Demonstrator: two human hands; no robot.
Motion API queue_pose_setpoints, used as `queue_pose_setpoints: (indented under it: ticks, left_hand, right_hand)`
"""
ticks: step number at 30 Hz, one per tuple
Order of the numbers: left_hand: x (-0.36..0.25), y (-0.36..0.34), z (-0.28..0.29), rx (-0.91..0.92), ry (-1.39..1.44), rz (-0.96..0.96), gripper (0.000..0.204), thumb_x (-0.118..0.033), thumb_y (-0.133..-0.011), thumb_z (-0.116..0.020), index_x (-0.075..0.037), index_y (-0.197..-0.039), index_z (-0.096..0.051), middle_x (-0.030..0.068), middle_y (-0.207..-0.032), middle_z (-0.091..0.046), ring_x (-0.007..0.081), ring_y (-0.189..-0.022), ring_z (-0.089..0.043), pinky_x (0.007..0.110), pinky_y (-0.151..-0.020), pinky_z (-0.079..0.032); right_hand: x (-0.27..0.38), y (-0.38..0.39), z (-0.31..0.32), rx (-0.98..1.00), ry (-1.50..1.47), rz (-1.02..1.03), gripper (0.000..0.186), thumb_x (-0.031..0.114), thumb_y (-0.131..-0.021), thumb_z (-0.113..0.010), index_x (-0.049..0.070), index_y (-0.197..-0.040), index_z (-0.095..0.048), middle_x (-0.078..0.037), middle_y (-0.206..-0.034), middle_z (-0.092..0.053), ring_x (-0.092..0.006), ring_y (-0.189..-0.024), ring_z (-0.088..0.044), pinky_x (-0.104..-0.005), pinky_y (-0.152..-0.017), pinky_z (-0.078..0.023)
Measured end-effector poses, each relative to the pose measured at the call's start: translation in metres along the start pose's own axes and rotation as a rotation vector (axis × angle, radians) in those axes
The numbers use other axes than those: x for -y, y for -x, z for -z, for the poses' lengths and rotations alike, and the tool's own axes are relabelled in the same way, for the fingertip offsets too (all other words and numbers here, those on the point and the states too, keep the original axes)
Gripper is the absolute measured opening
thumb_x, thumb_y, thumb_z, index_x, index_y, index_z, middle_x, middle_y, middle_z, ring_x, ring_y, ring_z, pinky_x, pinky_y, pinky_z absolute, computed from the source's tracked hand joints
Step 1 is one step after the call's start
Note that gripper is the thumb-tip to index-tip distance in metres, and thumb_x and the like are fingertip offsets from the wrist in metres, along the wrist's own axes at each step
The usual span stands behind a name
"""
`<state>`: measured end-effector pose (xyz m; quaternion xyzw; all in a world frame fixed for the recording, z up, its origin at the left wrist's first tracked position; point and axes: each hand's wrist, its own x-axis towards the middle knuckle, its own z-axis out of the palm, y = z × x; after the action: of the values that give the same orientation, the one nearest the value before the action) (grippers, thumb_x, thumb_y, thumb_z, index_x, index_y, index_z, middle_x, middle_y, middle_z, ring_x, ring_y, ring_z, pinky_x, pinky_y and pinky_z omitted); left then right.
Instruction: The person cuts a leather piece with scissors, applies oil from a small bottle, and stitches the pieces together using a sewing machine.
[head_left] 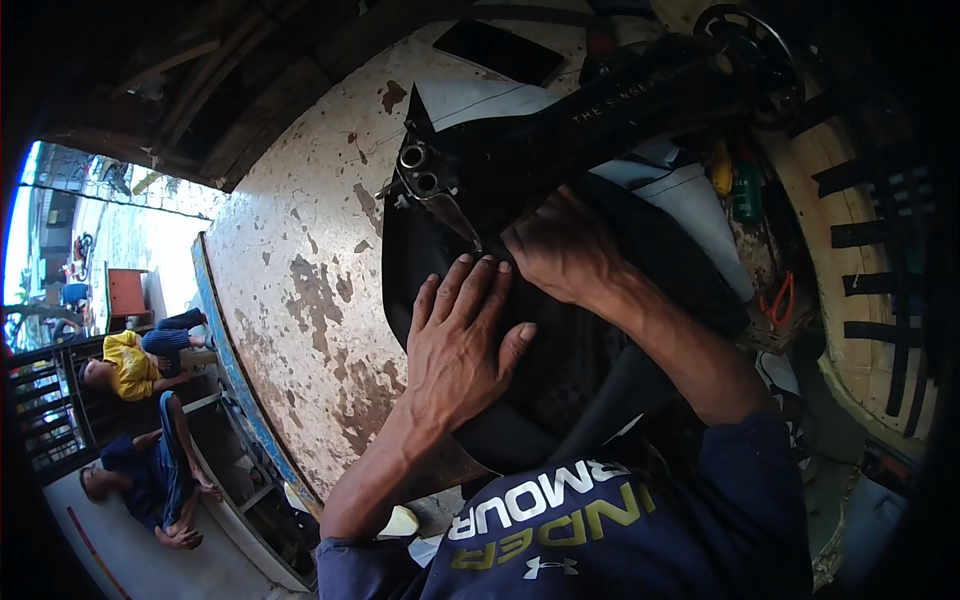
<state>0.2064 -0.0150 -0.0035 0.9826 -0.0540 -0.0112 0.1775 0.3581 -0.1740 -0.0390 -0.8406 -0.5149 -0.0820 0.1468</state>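
Observation:
A black sewing machine [560, 130] reaches over the worktable from the upper right, its handwheel [765, 75] at the far end. Black cloth [560, 350] lies in folds beneath the machine head and spills toward my lap. My left hand [455, 345] rests flat on this cloth, fingers stretched toward the presser foot [475, 242] and thumb apart. Just right of the foot, my right hand [562, 250] has its fingers bent and pressed together on the cloth, under the machine arm. Those fingertips are partly hidden. The needle itself is too dark to make out.
Peeling paint covers the tabletop [290, 260]. A dark flat phone-like slab [500, 52] lies at the back. White sheets [700, 215], a green bottle [746, 190] and a red loop [780, 300] are to the right. Two people [130, 365] [135, 470] sit beyond the left edge.

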Motion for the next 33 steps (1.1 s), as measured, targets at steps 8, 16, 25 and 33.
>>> queue_pose_setpoints:
  ticks: [8, 16, 25, 33]
  left_hand:
    - [0.014, 0.007, -0.006, -0.002, -0.042, 0.001, 0.065, -0.049, -0.105, -0.061, -0.019, -0.161, -0.05, 0.0173, -0.163, -0.048, 0.0343, -0.157, -0.037, 0.055, -0.129, -0.025]
    - [0.031, 0.0, 0.005, 0.038, -0.059, -0.092, 0.063, -0.046, -0.105, -0.062, -0.021, -0.161, -0.05, 0.016, -0.162, -0.049, 0.0326, -0.156, -0.039, 0.055, -0.129, -0.027]
    - [0.01, -0.001, 0.003, 0.031, -0.059, -0.034, 0.068, -0.053, -0.103, -0.061, -0.016, -0.159, -0.051, 0.0145, -0.163, -0.048, 0.0323, -0.157, -0.037, 0.06, -0.13, -0.021]
    - [0.038, 0.006, 0.003, 0.056, -0.062, -0.095, 0.071, -0.056, -0.104, -0.058, -0.02, -0.164, -0.045, 0.0147, -0.166, -0.044, 0.0318, -0.159, -0.036, 0.061, -0.131, -0.016]
  right_hand:
    - [0.0, -0.004, -0.007, -0.073, -0.02, -0.006, 0.028, 0.02, -0.085, -0.074, 0.004, -0.108, -0.077, -0.013, -0.118, -0.073, -0.0321, -0.12, -0.066, -0.0516, -0.12, -0.041]
    - [0.004, -0.005, -0.014, -0.164, 0.005, -0.079, 0.028, 0.019, -0.085, -0.075, 0.004, -0.109, -0.077, -0.016, -0.117, -0.074, -0.0342, -0.121, -0.065, -0.0533, -0.121, -0.039]
    - [0.016, -0.007, -0.017, -0.108, 0.077, -0.18, 0.021, 0.021, -0.086, -0.077, 0.005, -0.098, -0.079, -0.019, -0.116, -0.073, -0.0395, -0.124, -0.063, -0.0565, -0.122, -0.038]
    - [0.002, 0.022, 0.01, 0.155, -0.139, -0.231, 0.055, 0.041, -0.11, -0.054, -0.003, -0.144, -0.058, -0.028, -0.148, -0.058, -0.0454, -0.148, -0.046, -0.0558, -0.129, -0.028]
